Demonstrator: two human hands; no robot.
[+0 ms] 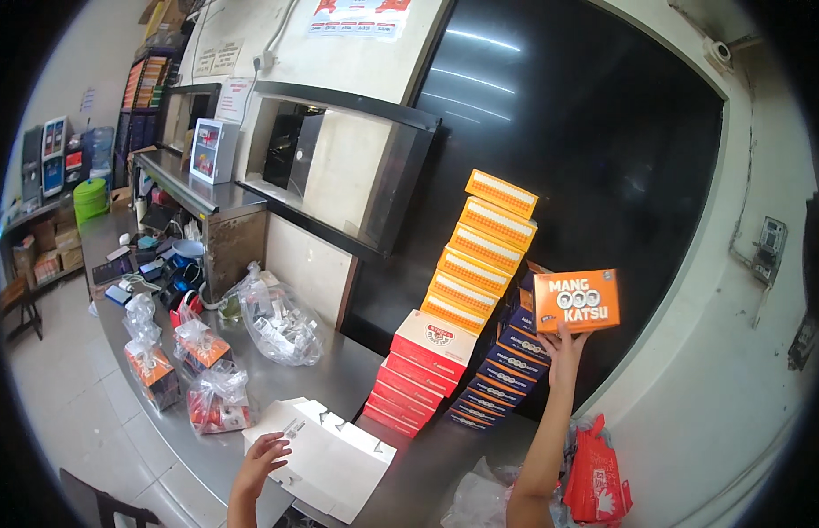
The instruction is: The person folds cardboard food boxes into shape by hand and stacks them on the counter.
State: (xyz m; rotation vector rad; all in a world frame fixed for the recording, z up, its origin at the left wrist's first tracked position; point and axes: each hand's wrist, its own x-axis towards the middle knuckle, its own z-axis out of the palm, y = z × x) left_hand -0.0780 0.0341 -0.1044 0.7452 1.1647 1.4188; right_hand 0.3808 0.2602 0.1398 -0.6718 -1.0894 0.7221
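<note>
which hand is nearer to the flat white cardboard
Left. The left hand is at the left edge of the cardboard; the right hand is farther off, up and to the right, holding an orange box.

Cardboard (pixel 339 459) on counter (pixel 339 378), between bagged boxes (pixel 154 374) and box stacks (pixel 433 339).

The right forearm (pixel 548 440) rose steeply, its bare hand (pixel 564 348) lifted well above the other, fingers spread and pointing upward. The left hand (pixel 265 456) was low, its fingers loosely curved and angled rightward above a short stretch of forearm.
</note>
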